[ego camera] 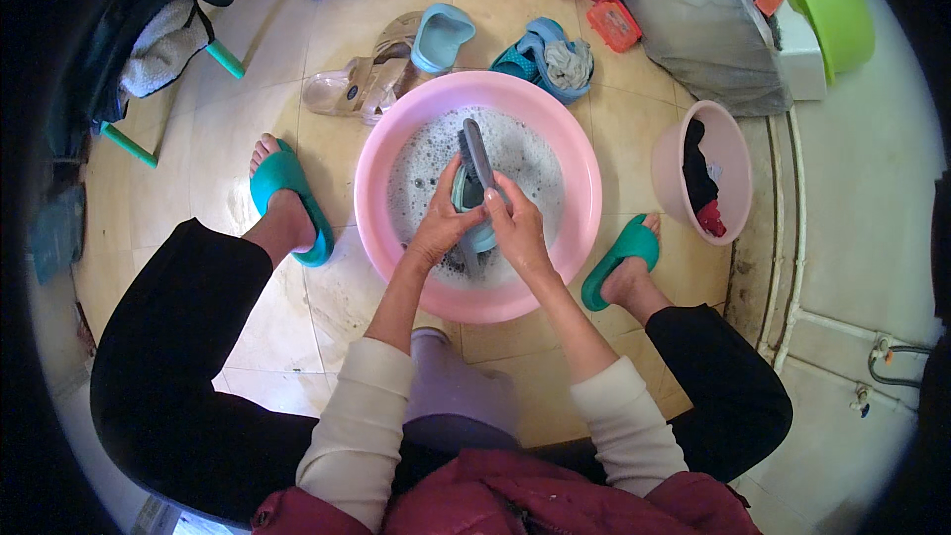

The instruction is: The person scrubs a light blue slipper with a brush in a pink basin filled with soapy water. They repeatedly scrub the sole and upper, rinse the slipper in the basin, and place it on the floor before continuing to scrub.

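Observation:
A round pink plastic basin holds sudsy water on the tiled floor between my feet. Over it, my left hand grips a light-blue shoe, its thumb and fingers around the near part. The shoe's dark opening faces up, and its lower part is partly hidden by my hands and the suds. My right hand holds a grey scrubbing brush by its near end. The brush's dark bristles face left, above the shoe. Both hands are close together near the basin's middle.
Beyond the basin lie clear plastic sandals, a light-blue shoe-shaped piece and a blue clog with grey cloth. A smaller pink tub with dark clothes stands right. Green slippers are on my feet. White pipes run along the right wall.

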The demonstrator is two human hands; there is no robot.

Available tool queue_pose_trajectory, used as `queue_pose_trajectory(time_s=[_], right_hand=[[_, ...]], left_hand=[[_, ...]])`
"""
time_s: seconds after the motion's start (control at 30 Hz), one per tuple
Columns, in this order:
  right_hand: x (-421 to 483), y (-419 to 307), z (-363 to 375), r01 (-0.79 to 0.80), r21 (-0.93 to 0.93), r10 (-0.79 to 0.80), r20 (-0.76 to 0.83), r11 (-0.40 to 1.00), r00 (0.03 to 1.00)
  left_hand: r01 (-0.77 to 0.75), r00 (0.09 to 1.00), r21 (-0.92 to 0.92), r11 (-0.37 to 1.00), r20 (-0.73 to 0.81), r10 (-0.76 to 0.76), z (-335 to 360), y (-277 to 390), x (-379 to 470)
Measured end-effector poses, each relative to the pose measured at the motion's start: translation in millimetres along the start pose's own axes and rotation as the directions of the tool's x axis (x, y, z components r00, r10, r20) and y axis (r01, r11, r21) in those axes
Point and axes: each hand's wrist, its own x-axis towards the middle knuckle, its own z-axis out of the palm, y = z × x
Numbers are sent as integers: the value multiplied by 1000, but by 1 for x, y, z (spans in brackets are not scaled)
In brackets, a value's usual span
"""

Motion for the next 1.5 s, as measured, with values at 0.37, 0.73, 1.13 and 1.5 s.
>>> queue_pose_trajectory(time_s=[0.37, 0.73, 1.13, 1.5], right_hand=[[-15, -17, 2, -37, 27, 35, 56, 999, 998], [-58, -29, 21, -4, -78, 10, 79, 997, 997], [-31, -26, 35, 89, 2, -88, 137, 996, 987], [-11, -31, 39, 31, -173, 1, 182, 984, 983]], left_hand=[[-90, 994, 276, 957, -33, 103, -27, -17, 9], [-77, 997, 315, 946, 34, 70, -46, -38, 13], [19, 999, 227, 974, -52, -8, -38, -51, 6], [153, 984, -4, 988, -87, -152, -36, -71, 14]])
